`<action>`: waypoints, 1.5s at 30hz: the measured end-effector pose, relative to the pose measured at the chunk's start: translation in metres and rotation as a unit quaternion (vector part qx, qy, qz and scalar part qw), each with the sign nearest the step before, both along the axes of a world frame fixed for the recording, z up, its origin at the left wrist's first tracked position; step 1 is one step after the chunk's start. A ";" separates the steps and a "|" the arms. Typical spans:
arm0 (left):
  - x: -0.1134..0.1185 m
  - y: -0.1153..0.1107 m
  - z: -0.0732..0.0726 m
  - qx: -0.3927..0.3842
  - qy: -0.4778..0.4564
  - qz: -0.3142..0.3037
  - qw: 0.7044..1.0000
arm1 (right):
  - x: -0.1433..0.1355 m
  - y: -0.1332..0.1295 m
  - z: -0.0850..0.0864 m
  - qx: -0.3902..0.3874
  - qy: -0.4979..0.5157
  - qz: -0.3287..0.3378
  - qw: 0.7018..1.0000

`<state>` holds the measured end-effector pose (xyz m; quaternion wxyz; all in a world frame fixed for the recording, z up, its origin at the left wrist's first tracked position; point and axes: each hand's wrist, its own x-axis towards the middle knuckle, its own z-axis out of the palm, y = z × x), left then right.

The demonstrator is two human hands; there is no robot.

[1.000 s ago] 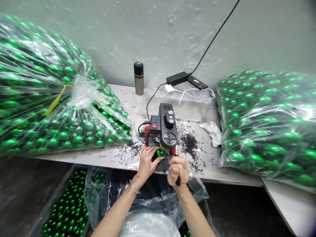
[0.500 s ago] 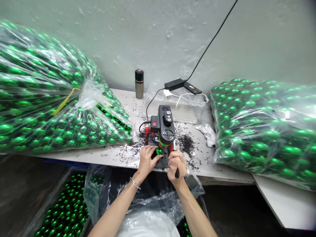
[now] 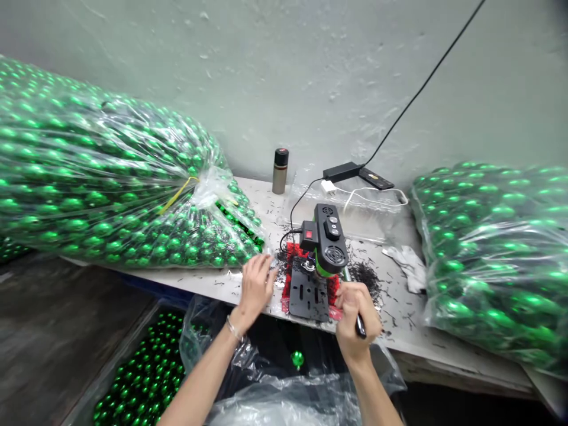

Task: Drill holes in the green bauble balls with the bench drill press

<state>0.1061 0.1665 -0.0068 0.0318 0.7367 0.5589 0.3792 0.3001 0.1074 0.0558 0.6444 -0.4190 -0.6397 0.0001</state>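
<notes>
Person's right hand (image 3: 358, 316) closed round a black-ended handle (image 3: 361, 327). Just left of the grip — slotted dark plate (image 3: 309, 299), black machine head (image 3: 329, 239) farther back. Left hand (image 3: 257, 281) well left, fingers loosely extended near a tied bag of green balls (image 3: 133, 195). One green ball (image 3: 297, 359) lower left of the grip; crumpled white cloth (image 3: 410, 271) beyond, right.

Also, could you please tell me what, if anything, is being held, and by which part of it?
The lever of the black machine is held by its dark handle, in the right grip. Nothing shows held in the left grip.
</notes>
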 end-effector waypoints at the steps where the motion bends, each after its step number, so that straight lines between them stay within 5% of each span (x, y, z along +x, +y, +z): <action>1: -0.005 0.018 0.010 -0.032 0.038 0.026 0.998 | 0.000 0.000 0.000 0.002 -0.001 -0.001 1.000; 5: -0.016 0.075 0.037 -0.172 0.181 0.043 0.967 | 0.000 0.000 0.002 0.000 -0.013 -0.001 1.000; 9: -0.015 0.095 0.036 -0.216 0.191 0.018 0.957 | 0.001 -0.002 0.001 -0.012 -0.017 -0.006 1.000; 13: -0.017 0.102 0.032 -0.260 0.178 0.011 0.949 | 0.001 -0.001 -0.001 -0.012 -0.015 -0.004 1.000; 19: -0.034 0.095 0.045 -0.242 0.112 -0.013 0.964 | 0.002 -0.001 -0.003 -0.005 -0.017 -0.001 1.000; 22: -0.043 0.075 0.048 -0.260 -0.052 -0.053 0.963 | 0.003 -0.001 -0.004 -0.010 -0.014 0.003 1.000; 27: -0.029 0.031 0.030 -0.332 -0.446 -0.097 0.825 | 0.001 -0.001 -0.005 -0.009 -0.010 -0.004 1.000; 30: -0.001 0.008 0.011 -0.359 -0.553 -0.093 0.746 | 0.002 -0.001 -0.001 -0.010 -0.012 0.001 1.000; 33: 0.028 -0.007 -0.006 -0.393 -0.581 -0.096 0.707 | 0.003 -0.001 0.007 -0.021 -0.015 0.005 1.000; 36: 0.046 -0.012 -0.015 -0.396 -0.568 -0.080 0.717 | 0.005 0.000 0.017 -0.034 -0.018 0.004 0.999; 45: 0.057 -0.007 -0.022 -0.330 -0.415 -0.111 0.840 | 0.006 0.001 0.017 -0.023 -0.046 0.001 0.999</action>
